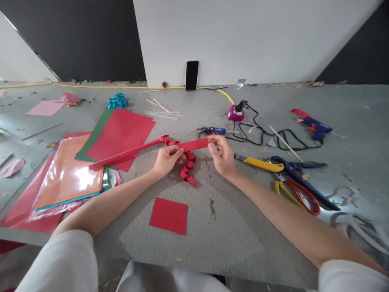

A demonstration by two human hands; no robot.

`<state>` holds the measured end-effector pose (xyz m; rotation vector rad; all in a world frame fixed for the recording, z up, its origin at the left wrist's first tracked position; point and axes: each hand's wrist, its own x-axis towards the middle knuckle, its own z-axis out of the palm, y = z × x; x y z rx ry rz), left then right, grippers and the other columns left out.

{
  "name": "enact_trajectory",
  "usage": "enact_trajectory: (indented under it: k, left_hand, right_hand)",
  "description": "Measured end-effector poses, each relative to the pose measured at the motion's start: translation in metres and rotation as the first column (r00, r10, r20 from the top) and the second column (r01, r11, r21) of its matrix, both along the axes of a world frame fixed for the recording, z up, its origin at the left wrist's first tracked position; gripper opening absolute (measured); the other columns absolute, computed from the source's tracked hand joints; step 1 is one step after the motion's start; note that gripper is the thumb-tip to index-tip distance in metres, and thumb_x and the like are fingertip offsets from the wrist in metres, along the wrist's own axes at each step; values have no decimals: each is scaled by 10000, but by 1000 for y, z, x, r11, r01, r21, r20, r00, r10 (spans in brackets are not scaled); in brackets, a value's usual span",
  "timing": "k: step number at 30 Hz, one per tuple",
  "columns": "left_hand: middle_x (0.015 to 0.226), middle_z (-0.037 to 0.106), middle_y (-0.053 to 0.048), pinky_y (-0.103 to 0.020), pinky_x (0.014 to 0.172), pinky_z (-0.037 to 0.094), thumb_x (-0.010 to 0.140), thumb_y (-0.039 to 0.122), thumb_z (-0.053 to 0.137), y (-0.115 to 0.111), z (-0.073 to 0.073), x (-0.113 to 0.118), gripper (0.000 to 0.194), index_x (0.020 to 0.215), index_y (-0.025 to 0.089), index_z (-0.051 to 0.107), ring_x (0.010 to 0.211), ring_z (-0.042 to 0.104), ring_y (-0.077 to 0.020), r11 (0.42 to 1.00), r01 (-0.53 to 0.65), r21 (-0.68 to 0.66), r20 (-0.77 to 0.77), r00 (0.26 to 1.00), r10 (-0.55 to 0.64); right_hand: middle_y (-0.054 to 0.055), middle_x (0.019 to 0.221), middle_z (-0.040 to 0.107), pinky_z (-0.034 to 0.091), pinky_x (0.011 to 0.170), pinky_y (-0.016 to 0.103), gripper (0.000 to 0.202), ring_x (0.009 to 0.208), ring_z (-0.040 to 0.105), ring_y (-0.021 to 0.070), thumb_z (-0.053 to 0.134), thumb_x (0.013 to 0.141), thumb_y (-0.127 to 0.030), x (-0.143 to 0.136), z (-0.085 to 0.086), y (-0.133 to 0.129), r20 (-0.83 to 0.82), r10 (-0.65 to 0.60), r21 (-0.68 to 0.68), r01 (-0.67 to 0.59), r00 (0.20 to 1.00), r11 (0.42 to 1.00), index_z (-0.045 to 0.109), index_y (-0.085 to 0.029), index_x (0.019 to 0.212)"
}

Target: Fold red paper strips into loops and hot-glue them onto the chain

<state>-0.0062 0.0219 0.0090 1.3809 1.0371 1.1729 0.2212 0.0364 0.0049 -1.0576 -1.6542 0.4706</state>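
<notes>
Fingers of the left hand (pixel 169 159) pinch a folded red paper strip (pixel 194 144) above the middle of the worktop (pixel 231 231); the right hand's (pixel 222 156) fingers are closed on its other end. A red paper square (pixel 169 216) lies nearer the person.

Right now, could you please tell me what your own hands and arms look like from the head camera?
My left hand and right hand are both without gloves, and no watch or bracelet shows at either wrist. The left sleeve and right sleeve are white, plain and short, with no markings visible.
</notes>
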Motion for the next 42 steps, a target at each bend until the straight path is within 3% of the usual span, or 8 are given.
enact_trajectory:
  k: [8, 17, 20, 22, 25, 31, 36, 42]
  left_hand:
    - [702, 718, -47, -224, 554, 494, 901, 484, 689, -3, -1, 1, 377, 729, 151, 652, 536, 606, -98, 1000, 30, 5, -33, 999, -30]
    - [765, 764, -74, -258, 632, 571, 865, 467, 742, -3, 0, 2, 335, 792, 139, 735, 631, 689, -135, 999, 42, -19, 71, 997, -41]
    - [772, 773, -76, -274, 621, 585, 829, 465, 777, -2, 0, 2, 330, 784, 141, 735, 626, 701, -149, 997, 8, -72, 125, 992, 1]
    - [767, 776, -73, -283, 617, 592, 808, 460, 797, 0, 0, 2, 323, 789, 144, 729, 624, 707, -158, 995, -21, -101, 155, 987, 37]
    - [762, 776, -69, -290, 635, 602, 802, 451, 803, 2, -1, 1, 317, 783, 146, 721, 629, 711, -160, 994, -49, -102, 178, 982, 66]
    - [782, 778, -75, -301, 648, 607, 798, 482, 803, 3, -3, 0, 351, 762, 153, 685, 645, 718, -166, 992, -48, -116, 172, 983, 68]
    - [791, 780, -76, -277, 613, 593, 795, 498, 806, 4, -2, 0, 373, 756, 158, 657, 642, 723, -162, 991, -60, -121, 179, 981, 81]
    - [831, 785, -91, -299, 651, 625, 801, 514, 801, 3, -3, 1, 397, 775, 158, 627, 682, 751, -178, 985, -44, -164, 190, 979, 76]
  right_hand:
    - [21, 801, 693, 527, 701, 328, 302, 718, 643, 173, 698, 914, -518, -7, -7, 0, -157, -43, -145, 20, 987, 989, 670, -217, 916]
    - [22, 780, 678, 504, 671, 325, 299, 679, 607, 167, 682, 914, -515, -8, -1, -3, -155, -24, -173, -3, 988, 985, 653, -217, 918]
    - [50, 834, 675, 512, 797, 385, 294, 780, 626, 201, 547, 986, -496, -1, 1, 3, 12, -68, -124, 69, 998, 990, 626, -222, 914]
    - [97, 990, 677, 461, 962, 482, 279, 969, 626, 254, 468, 1010, -450, 8, 0, 12, 181, -254, -35, 265, 950, 964, 618, -216, 984]
    - [206, 1242, 582, 397, 1012, 588, 404, 1225, 514, 376, 576, 923, -461, 23, -7, 30, 367, -542, -50, 598, 756, 800, 550, -161, 1192]
    - [249, 1224, 601, 368, 1021, 601, 475, 1193, 514, 403, 553, 926, -474, 37, -28, 49, 583, -375, -190, 570, 721, 799, 531, -104, 1222]
    - [220, 1101, 638, 404, 996, 580, 344, 1097, 567, 365, 471, 961, -434, 41, -38, 53, 478, -417, -136, 534, 773, 835, 565, -137, 1106]
    - [133, 1016, 632, 431, 1010, 540, 353, 1006, 614, 300, 418, 1005, -551, 40, -37, 53, 130, -483, 8, 486, 866, 874, 508, -213, 1051]
